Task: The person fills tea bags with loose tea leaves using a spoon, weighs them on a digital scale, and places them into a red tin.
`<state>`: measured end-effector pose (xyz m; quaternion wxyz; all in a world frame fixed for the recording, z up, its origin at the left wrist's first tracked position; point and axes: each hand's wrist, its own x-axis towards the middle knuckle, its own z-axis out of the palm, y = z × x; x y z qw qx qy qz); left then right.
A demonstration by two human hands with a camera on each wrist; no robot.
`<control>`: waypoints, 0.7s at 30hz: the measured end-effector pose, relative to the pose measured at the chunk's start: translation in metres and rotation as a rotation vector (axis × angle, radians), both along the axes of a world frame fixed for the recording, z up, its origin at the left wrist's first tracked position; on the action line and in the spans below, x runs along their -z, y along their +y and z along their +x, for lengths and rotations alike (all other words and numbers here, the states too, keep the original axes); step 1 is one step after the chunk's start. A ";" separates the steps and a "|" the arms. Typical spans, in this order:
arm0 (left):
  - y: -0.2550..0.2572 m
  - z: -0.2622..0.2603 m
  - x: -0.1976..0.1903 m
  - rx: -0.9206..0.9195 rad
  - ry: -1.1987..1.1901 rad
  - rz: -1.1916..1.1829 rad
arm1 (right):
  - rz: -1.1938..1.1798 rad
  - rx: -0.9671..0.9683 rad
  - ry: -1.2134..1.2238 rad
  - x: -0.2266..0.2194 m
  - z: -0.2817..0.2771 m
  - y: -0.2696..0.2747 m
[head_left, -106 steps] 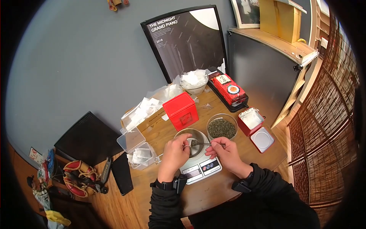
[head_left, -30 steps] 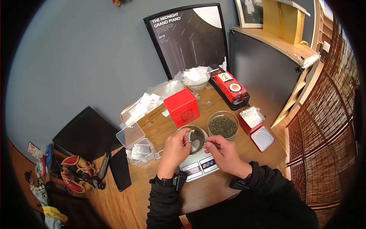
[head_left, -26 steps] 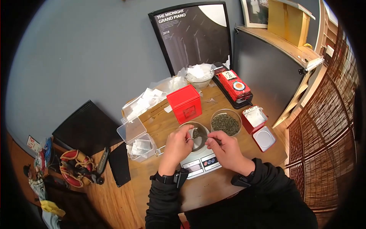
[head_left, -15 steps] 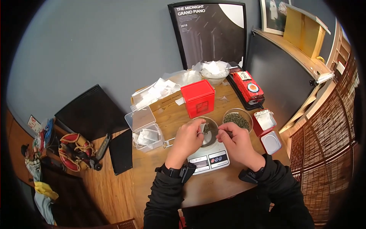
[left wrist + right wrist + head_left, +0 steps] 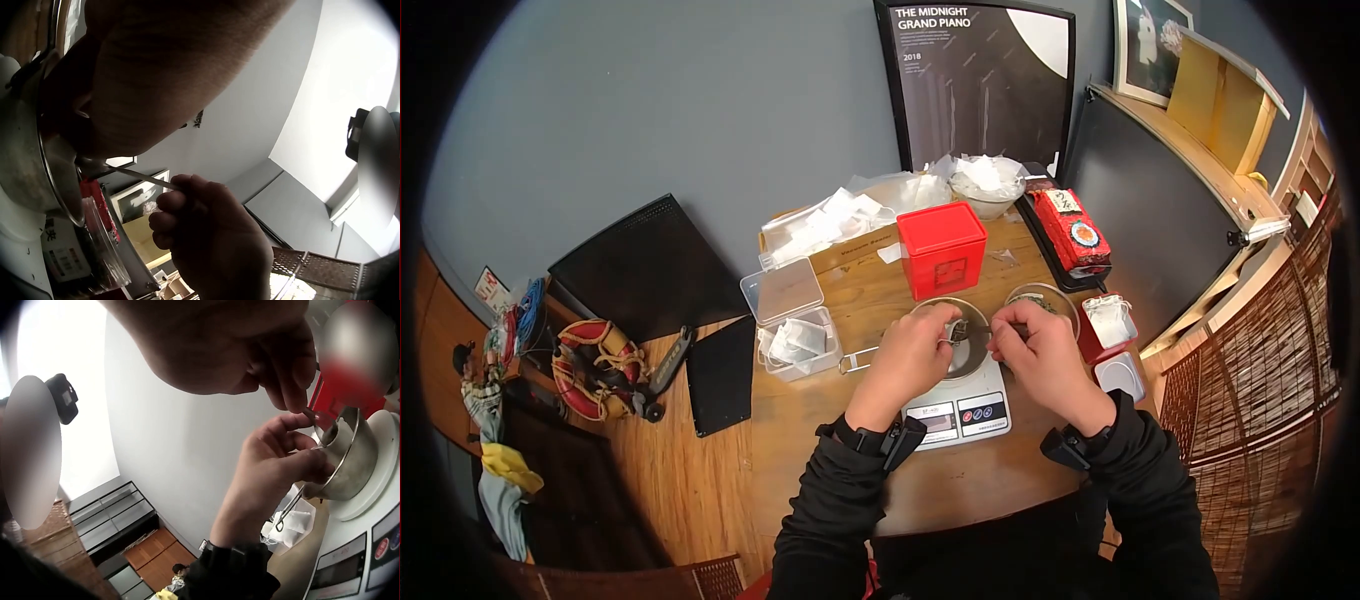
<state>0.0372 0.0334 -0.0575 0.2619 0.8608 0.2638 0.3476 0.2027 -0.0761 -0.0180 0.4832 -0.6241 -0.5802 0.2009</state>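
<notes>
My left hand point(image 5: 910, 360) is over a metal pan point(image 5: 970, 362) with a wire handle, which stands on a white kitchen scale point(image 5: 988, 392). Its fingers and thumb pinch a small white tea bag point(image 5: 341, 439) at the pan's rim, best seen in the right wrist view. From the right, my right hand point(image 5: 1045, 352) pinches the thin handle of a spoon point(image 5: 142, 177). The spoon's bowl is at the tea bag's mouth, partly hidden by the left fingers. Dark dried leaves show between the hands. Beneath the right hand, a glass bowl point(image 5: 1072, 303) of dried leaves is mostly covered.
Behind the pan stands a red tin point(image 5: 945, 250). A clear plastic box point(image 5: 800, 345) of white tea bags lies left, and an opened red tin point(image 5: 1110, 322) right. A red packet point(image 5: 1072, 230) and a bowl of white bags point(image 5: 988, 185) are farther back.
The head view has swung left, so the tabletop appears farther right. The right hand has come closer to the left, bringing the spoon up to the bag. Both grips stay the same.
</notes>
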 end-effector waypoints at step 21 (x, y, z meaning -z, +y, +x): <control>-0.002 -0.002 -0.007 -0.012 0.047 -0.048 | -0.129 -0.056 0.095 -0.005 0.003 0.009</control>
